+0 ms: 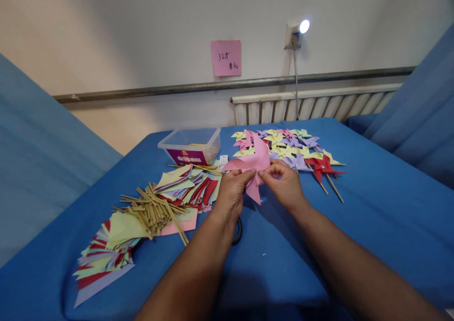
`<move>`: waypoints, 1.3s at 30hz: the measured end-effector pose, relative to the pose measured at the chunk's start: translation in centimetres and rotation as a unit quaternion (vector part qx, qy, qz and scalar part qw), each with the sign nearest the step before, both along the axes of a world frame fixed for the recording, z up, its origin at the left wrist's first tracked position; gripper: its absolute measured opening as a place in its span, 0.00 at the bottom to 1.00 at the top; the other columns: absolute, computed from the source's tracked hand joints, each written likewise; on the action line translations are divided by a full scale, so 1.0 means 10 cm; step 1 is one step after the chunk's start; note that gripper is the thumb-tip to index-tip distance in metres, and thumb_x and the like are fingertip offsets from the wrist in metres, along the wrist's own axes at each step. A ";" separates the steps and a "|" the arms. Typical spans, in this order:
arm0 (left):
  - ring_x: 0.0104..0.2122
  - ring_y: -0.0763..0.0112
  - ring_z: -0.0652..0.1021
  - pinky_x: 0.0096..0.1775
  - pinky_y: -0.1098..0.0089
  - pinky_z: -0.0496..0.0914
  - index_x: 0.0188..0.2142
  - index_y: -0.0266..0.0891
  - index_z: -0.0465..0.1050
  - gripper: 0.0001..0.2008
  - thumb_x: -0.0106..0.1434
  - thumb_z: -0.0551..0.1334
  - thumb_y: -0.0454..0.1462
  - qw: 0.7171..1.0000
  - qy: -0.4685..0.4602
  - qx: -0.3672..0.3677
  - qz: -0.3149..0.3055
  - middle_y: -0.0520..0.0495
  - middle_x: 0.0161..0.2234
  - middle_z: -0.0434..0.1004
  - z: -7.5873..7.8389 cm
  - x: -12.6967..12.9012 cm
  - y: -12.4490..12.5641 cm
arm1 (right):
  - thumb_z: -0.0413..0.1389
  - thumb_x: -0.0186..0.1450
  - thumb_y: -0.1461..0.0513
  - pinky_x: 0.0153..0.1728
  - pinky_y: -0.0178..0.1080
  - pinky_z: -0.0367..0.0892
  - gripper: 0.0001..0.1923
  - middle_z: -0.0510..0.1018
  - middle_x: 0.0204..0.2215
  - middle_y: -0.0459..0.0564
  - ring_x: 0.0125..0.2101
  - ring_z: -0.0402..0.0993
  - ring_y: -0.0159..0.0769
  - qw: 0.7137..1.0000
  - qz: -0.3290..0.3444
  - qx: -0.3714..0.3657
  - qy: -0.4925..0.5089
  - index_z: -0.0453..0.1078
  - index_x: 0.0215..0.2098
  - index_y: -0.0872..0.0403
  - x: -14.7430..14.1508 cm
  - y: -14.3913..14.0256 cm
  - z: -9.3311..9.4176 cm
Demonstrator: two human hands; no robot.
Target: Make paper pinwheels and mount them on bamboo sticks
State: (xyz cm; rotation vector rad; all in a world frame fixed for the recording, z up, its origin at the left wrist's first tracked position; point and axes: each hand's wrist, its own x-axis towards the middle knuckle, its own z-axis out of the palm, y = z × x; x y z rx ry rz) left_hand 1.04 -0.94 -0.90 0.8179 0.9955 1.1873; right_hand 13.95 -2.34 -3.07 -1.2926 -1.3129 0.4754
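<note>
A pink paper pinwheel (260,158) is held up between my two hands, above the blue-covered table. My left hand (232,188) pinches its left side near the centre, thumb on the front. My right hand (282,181) grips the right of the centre with thumb and fingertips. The pinwheel's blades point up, left and down; the right one is partly covered by my fingers. No stick shows on it. Behind my hands lie finished pinwheels in yellow, purple, pink and green, with a red pinwheel (322,166) on a stick nearest my right hand.
Left of my hands are a pile of wooden sticks (154,212), stacked coloured paper sheets (189,186) and a fanned paper stack (102,259). A clear plastic box (189,146) stands behind them. A black scissor handle (238,233) shows beside my left wrist. Blue curtains hang at both sides.
</note>
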 end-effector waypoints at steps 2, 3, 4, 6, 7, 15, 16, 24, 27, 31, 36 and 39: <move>0.21 0.71 0.74 0.26 0.72 0.65 0.21 0.34 0.70 0.13 0.40 0.73 0.36 1.000 0.002 -0.002 0.001 0.50 0.18 0.71 0.00 0.00 0.00 | 0.61 0.55 0.55 0.48 0.47 0.61 0.10 0.77 0.33 0.51 0.45 0.70 0.46 1.000 0.000 -0.002 0.001 0.73 0.19 0.51 0.00 0.00 0.00; 0.21 0.71 0.74 0.26 0.72 0.65 0.21 0.34 0.70 0.13 0.40 0.73 0.36 1.000 0.003 -0.001 0.001 0.50 0.18 0.71 0.00 0.00 0.00 | 0.61 0.55 0.56 0.48 0.47 0.61 0.10 0.77 0.32 0.50 0.45 0.70 0.46 1.000 0.001 -0.003 0.003 0.73 0.19 0.51 0.00 0.00 0.00; 0.21 0.71 0.73 0.26 0.72 0.65 0.21 0.34 0.70 0.13 0.40 0.73 0.36 1.000 0.004 0.000 0.001 0.50 0.18 0.71 0.00 0.00 0.00 | 0.61 0.55 0.56 0.48 0.46 0.61 0.10 0.77 0.32 0.50 0.44 0.70 0.46 1.000 0.002 -0.004 0.005 0.73 0.19 0.51 0.00 0.00 0.01; 0.21 0.72 0.73 0.26 0.72 0.64 0.21 0.34 0.70 0.12 0.41 0.73 0.36 1.000 0.006 0.002 0.001 0.50 0.18 0.71 0.00 0.01 -0.01 | 0.61 0.55 0.56 0.47 0.46 0.62 0.10 0.77 0.31 0.50 0.43 0.71 0.45 1.000 0.003 -0.005 0.009 0.72 0.19 0.51 -0.01 -0.01 0.02; 0.21 0.72 0.73 0.26 0.72 0.64 0.21 0.34 0.70 0.12 0.41 0.73 0.36 1.000 0.007 0.004 0.002 0.50 0.18 0.71 0.00 0.01 -0.01 | 0.60 0.55 0.56 0.46 0.45 0.62 0.10 0.77 0.31 0.49 0.42 0.71 0.44 1.000 0.004 -0.006 0.009 0.72 0.19 0.51 -0.01 -0.01 0.02; 0.20 0.73 0.72 0.25 0.73 0.63 0.21 0.34 0.71 0.13 0.41 0.73 0.38 1.000 0.016 0.008 0.000 0.49 0.18 0.72 -0.01 0.01 -0.01 | 0.60 0.56 0.57 0.43 0.43 0.63 0.11 0.76 0.30 0.49 0.38 0.71 0.42 1.000 0.003 -0.002 0.022 0.71 0.18 0.51 -0.02 -0.02 0.03; 0.20 0.73 0.72 0.25 0.73 0.63 0.21 0.34 0.71 0.13 0.41 0.73 0.38 1.000 0.016 0.007 -0.002 0.49 0.18 0.71 -0.01 0.01 -0.01 | 0.60 0.56 0.57 0.43 0.43 0.63 0.11 0.76 0.30 0.49 0.38 0.71 0.42 1.000 0.003 0.000 0.024 0.71 0.18 0.51 -0.02 -0.02 0.03; 0.18 0.76 0.69 0.25 0.72 0.61 0.19 0.35 0.69 0.14 0.41 0.73 0.38 1.000 0.014 0.007 0.001 0.52 0.17 0.69 -0.02 0.01 -0.01 | 0.59 0.57 0.59 0.42 0.41 0.63 0.12 0.75 0.26 0.46 0.36 0.72 0.39 0.999 -0.003 0.017 0.046 0.69 0.17 0.52 -0.05 -0.03 0.04; 0.19 0.75 0.69 0.25 0.72 0.61 0.20 0.35 0.69 0.14 0.41 0.73 0.38 1.000 0.014 0.007 -0.001 0.51 0.17 0.69 -0.03 0.01 -0.01 | 0.59 0.57 0.59 0.42 0.40 0.63 0.11 0.75 0.27 0.46 0.35 0.73 0.38 0.998 -0.002 0.014 0.053 0.70 0.17 0.52 -0.06 -0.04 0.05; 0.19 0.75 0.70 0.25 0.72 0.61 0.22 0.34 0.71 0.13 0.41 0.73 0.38 1.000 0.014 0.003 -0.004 0.51 0.18 0.70 -0.03 0.01 -0.01 | 0.59 0.57 0.59 0.41 0.40 0.63 0.11 0.76 0.27 0.46 0.34 0.73 0.37 0.999 -0.005 0.003 0.050 0.70 0.17 0.52 -0.06 -0.04 0.05; 0.18 0.76 0.69 0.24 0.73 0.61 0.21 0.34 0.70 0.13 0.42 0.72 0.38 0.999 0.030 0.008 0.010 0.51 0.18 0.70 -0.03 0.02 -0.02 | 0.58 0.57 0.58 0.38 0.39 0.63 0.12 0.73 0.23 0.45 0.30 0.70 0.35 0.999 -0.005 -0.008 0.036 0.69 0.17 0.52 -0.07 -0.05 0.06; 0.19 0.75 0.69 0.25 0.73 0.61 0.22 0.34 0.71 0.12 0.42 0.72 0.38 0.999 0.033 0.010 0.010 0.51 0.18 0.71 -0.03 0.01 -0.01 | 0.59 0.57 0.57 0.36 0.40 0.65 0.11 0.73 0.23 0.45 0.29 0.69 0.36 0.999 -0.001 -0.024 0.046 0.69 0.19 0.52 -0.07 -0.05 0.05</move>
